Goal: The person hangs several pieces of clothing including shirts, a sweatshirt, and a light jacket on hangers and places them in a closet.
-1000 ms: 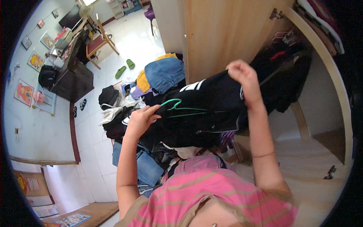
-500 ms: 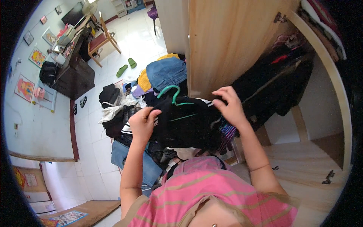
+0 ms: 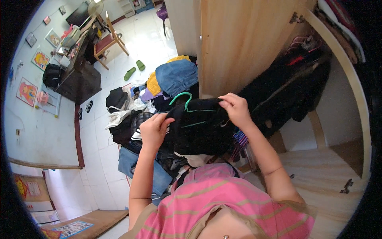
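A black garment is spread out in front of my body, with a green clothes hanger in its upper part; the hook sticks up above the cloth. My left hand is closed in a pinch on the garment's upper left edge. At the upper right edge, my right hand pinches the cloth between thumb and fingers. White stripes show just beside my left hand. Most of the hanger's body lies hidden by the black cloth.
Heaped clothes, including blue denim and a white piece, lie beyond and left of my hands. A wooden wardrobe door rises ahead. Dark hanging clothes fill the wardrobe at right. Purple-blue hangers are below my right hand.
My right hand has shifted slightly left and closed onto the garment's upper edge, where its fingers were looser before. The white stripe near it is now covered. My left hand keeps its pinch.
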